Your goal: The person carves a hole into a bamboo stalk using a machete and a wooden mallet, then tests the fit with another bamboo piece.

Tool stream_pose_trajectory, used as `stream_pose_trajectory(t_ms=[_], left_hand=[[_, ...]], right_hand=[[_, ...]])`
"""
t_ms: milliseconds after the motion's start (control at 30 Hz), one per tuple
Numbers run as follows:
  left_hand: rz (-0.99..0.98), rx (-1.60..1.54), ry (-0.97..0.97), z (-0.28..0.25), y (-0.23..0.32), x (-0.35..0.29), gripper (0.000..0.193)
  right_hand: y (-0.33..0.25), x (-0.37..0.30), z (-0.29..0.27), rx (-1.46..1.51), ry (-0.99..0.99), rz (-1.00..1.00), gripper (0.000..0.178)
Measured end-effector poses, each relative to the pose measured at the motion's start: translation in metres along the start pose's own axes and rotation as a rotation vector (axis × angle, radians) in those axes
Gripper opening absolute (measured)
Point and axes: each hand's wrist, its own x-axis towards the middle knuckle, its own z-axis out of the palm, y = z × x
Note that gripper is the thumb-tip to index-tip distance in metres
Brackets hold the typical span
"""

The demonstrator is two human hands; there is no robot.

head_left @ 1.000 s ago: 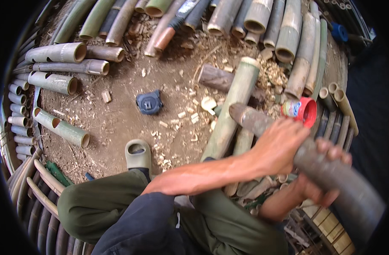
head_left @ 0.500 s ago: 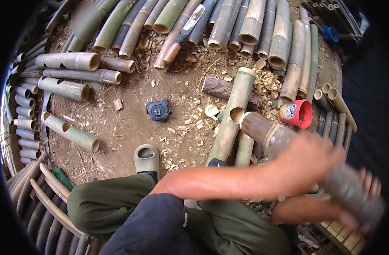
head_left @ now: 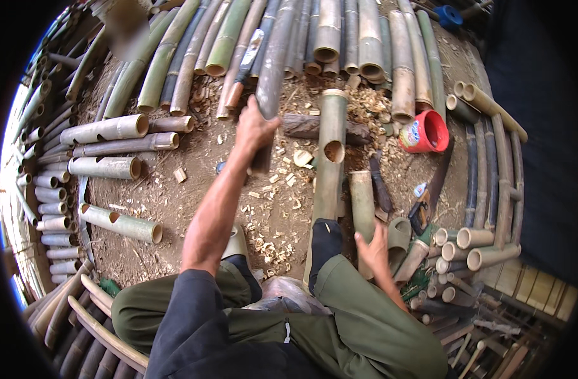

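Observation:
My left hand (head_left: 257, 131), arm stretched forward, is closed around a long grey-brown bamboo pole (head_left: 274, 76). The pole's near end hangs just below the hand, and its far end passes out at the top edge. Beside my right shin is my right hand (head_left: 372, 248), fingers apart and holding nothing. Next to it lies a short bamboo tube (head_left: 362, 197); whether the fingers touch it I cannot tell. Between my feet and a dark log (head_left: 298, 126) runs a greenish bamboo tube (head_left: 327, 196) with a round hole cut near its far end. My socked right foot rests against this tube.
Rows of bamboo poles (head_left: 219, 47) lie along the far side, with a wooden-handled knife (head_left: 246, 60) on top. Notched tubes (head_left: 121, 222) lie at left. A red tub (head_left: 423, 132), a handsaw (head_left: 421, 211) and stacked bamboo (head_left: 475, 238) are at right. Chips litter the ground.
The bamboo pole has gone from my right side to the front left. My right hand has let go of it, leaving only my left hand on it. The view has turned rightward.

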Motion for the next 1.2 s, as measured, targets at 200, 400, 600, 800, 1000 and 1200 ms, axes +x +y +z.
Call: stream_pose_trajectory(t_ms=[200,400,600,800,1000,1200], left_hand=[[0.388,0.138,0.379,0.046,0.020,-0.050,0.052],[-0.385,-0.140,-0.731,0.132,-0.070,-0.177,0.067],[-0.159,-0.282,-0.641,0.175,-0.088,-0.238,0.103],[-0.086,-0.574,-0.538,0.168,-0.074,-0.171,0.094],[-0.101,-0.481,-0.425,0.173,-0.058,-0.142,0.091],[0.175,-0.100,-0.036,0.120,-0.022,-0.094,0.057]], right_hand=[[0.087,-0.090,0.026,-0.082,0.128,0.115,0.071],[0.094,-0.070,0.033,-0.010,0.086,0.085,0.068],[0.094,-0.073,0.019,-0.022,0.019,0.109,0.069],[0.077,-0.067,0.006,0.000,-0.013,0.132,0.069],[0.097,-0.063,0.012,-0.023,-0.025,0.128,0.070],[0.085,-0.060,0.002,-0.156,-0.125,0.230,0.069]])
